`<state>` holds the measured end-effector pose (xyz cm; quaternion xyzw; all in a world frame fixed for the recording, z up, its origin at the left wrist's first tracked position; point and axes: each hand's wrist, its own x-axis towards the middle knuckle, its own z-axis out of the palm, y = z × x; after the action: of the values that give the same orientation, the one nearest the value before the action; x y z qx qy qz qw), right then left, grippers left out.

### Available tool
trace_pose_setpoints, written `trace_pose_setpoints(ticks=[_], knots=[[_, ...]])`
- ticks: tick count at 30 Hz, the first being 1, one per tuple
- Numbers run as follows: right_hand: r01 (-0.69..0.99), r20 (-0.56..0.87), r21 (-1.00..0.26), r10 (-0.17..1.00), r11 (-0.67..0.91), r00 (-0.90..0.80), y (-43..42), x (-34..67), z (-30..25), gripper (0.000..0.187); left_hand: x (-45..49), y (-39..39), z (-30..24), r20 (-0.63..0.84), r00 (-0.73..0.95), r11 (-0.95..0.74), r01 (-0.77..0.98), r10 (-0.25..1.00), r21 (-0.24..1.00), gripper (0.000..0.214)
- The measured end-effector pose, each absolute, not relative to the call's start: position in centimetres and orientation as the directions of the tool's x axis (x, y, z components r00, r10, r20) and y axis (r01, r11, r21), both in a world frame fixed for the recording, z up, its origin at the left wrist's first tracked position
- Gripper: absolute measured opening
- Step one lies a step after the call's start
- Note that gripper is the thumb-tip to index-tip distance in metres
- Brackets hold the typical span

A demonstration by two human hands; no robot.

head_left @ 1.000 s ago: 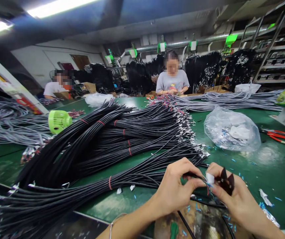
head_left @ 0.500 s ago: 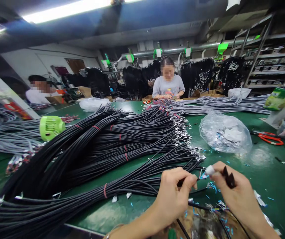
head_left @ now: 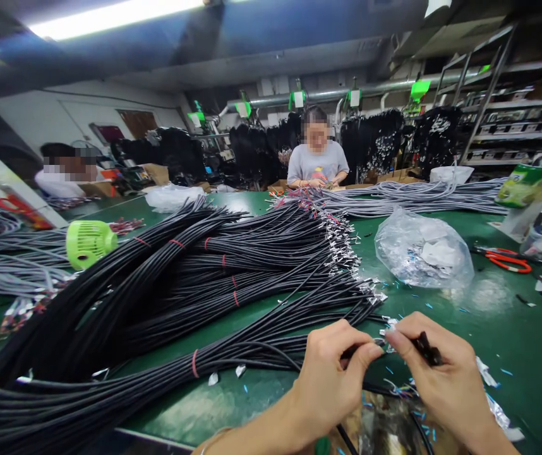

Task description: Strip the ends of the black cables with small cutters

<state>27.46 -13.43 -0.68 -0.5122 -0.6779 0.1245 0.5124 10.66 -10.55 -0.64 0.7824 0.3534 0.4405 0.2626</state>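
Note:
Near the front of the green table, my left hand pinches the end of a black cable, mostly hidden by the fingers. A short stripped end shows past the thumb. Close on its right, my right hand has thumb and forefinger pressed together by this end. A dark pointed tool is tucked in its curled fingers; its exact kind is unclear. White foil scraps lie just behind the fingertips. Left of the hands lies a bundle of black cables tied with a red band.
More black cable bundles cover the table's middle. Behind my right hand sit a clear plastic bag of scraps and orange-handled pliers. A green fan stands at left. A co-worker works across the table.
My right hand has come closer to my left, and its fingertips have lowered to the cable end. The white piece between them no longer shows clearly. The whole view has shifted slightly.

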Motion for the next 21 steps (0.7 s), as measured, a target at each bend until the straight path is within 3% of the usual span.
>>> trace_pose_setpoints(ticks=[4,5,8,10,14,18,21], knots=[[0.555,0.517,-0.811,0.670,0.184,0.533,-12.9,29.3,-0.7,0.019,10.3,-10.6,-0.4,0.495,0.362,-0.599,0.280,0.790,0.750,0.026],[0.533,0.491,-0.826,0.699,0.183,0.520,-12.8,29.4,-0.6,0.020,10.2,-10.5,-0.3,0.491,0.366,-0.595,0.271,0.791,0.757,0.027],[0.416,0.434,-0.852,0.873,0.318,0.222,-12.8,28.6,-0.4,0.023,10.1,-10.4,0.0,0.468,0.400,-0.587,0.262,0.788,0.766,0.031],[0.345,0.434,-0.859,0.895,0.377,0.102,-13.2,27.6,-0.3,0.018,10.0,-10.4,0.1,0.454,0.420,-0.586,0.268,0.786,0.765,0.032],[0.328,0.423,-0.872,0.896,0.364,0.133,-13.5,26.8,-0.6,0.013,10.1,-10.5,-0.1,0.484,0.355,-0.583,0.272,0.800,0.765,0.024],[0.380,0.332,-0.880,0.941,0.284,0.068,-13.0,27.3,-1.3,0.028,10.2,-10.5,-0.2,0.569,0.250,-0.617,0.199,0.783,0.761,0.015],[0.432,0.349,-0.847,0.937,0.309,0.014,-12.8,27.6,-2.2,0.037,10.1,-10.3,0.0,0.599,0.207,-0.632,0.179,0.773,0.754,0.015]])
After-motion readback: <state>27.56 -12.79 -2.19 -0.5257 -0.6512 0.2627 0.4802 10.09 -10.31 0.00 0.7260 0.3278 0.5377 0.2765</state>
